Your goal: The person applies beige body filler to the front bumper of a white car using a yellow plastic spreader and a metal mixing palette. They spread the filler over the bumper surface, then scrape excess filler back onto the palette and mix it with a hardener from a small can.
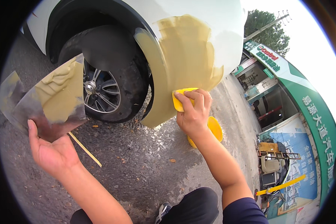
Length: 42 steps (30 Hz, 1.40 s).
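My left hand (58, 152) grips a thin, bent mixing board (48, 126) by its lower edge, thumb at the side. Thick tan putty (63, 87) is heaped and smeared over the board. In my right hand (193, 116), a yellow plastic spreader (178, 105) is pinched between thumb and fingers. Its edge appears to rest against a broad coat of tan putty (183, 56), which covers the white car's panel (227, 33) behind the wheel arch. The coat runs down along the arch edge, with streaked, uneven borders.
The wheel (100, 91) sits between my hands. A yellow tub (215, 128) stands on the ground, partly behind my right forearm. A thin pale stick (86, 150) shows below the board. To the right are a green-fronted shop (306, 100), a chair (270, 164) and a yellow bar (282, 184).
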Each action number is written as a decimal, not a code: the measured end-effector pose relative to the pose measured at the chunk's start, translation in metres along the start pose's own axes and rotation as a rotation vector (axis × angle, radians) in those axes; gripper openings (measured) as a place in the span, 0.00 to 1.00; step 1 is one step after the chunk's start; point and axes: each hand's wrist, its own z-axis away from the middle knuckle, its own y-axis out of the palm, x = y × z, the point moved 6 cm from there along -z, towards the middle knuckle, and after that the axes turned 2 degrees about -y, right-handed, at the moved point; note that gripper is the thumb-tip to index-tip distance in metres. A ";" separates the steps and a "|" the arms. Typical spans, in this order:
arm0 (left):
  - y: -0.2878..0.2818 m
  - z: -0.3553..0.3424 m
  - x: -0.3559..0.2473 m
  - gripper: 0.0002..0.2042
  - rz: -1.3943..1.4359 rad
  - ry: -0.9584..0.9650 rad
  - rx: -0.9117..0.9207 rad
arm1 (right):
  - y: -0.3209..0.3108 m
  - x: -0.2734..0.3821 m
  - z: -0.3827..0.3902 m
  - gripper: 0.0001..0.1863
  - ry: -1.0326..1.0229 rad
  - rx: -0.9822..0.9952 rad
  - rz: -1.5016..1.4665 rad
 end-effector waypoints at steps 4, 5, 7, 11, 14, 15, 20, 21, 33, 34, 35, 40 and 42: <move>0.003 0.002 -0.010 0.20 -0.024 0.037 0.028 | 0.005 0.000 0.020 0.26 -0.006 0.002 -0.007; 0.004 0.003 -0.012 0.20 -0.030 0.043 0.028 | 0.005 -0.001 0.023 0.25 -0.006 0.009 -0.019; 0.007 0.007 -0.017 0.20 -0.040 0.050 0.033 | 0.001 -0.001 0.028 0.24 -0.014 0.039 -0.041; 0.017 0.020 -0.021 0.22 -0.056 0.062 0.036 | -0.007 -0.022 0.027 0.20 0.222 0.311 -0.143; 0.024 0.028 -0.023 0.25 -0.065 0.085 0.052 | -0.046 -0.047 -0.004 0.15 0.334 -0.061 -0.203; 0.027 0.030 -0.023 0.26 -0.092 0.104 0.083 | -0.051 -0.059 -0.016 0.15 0.449 -0.138 -0.267; 0.027 0.029 -0.021 0.27 -0.076 0.083 0.076 | -0.061 -0.077 -0.078 0.16 0.619 -0.395 -0.288; 0.026 0.028 -0.022 0.27 -0.092 0.096 0.084 | -0.061 -0.072 -0.090 0.16 0.573 -0.386 -0.182; 0.012 0.003 -0.022 0.26 -0.108 0.087 0.059 | -0.039 -0.042 -0.126 0.15 0.332 -0.372 0.085; 0.011 0.001 -0.018 0.26 -0.096 0.069 0.053 | -0.038 -0.041 -0.123 0.14 0.318 -0.360 0.076; 0.011 0.000 -0.016 0.26 -0.101 0.063 0.058 | -0.038 -0.039 -0.120 0.14 0.305 -0.351 0.070; 0.009 0.000 -0.005 0.27 -0.091 0.032 0.051 | -0.031 -0.024 -0.095 0.13 0.233 -0.273 0.024; 0.010 0.001 -0.004 0.27 -0.081 0.031 0.051 | -0.027 -0.021 -0.082 0.13 0.217 -0.255 0.019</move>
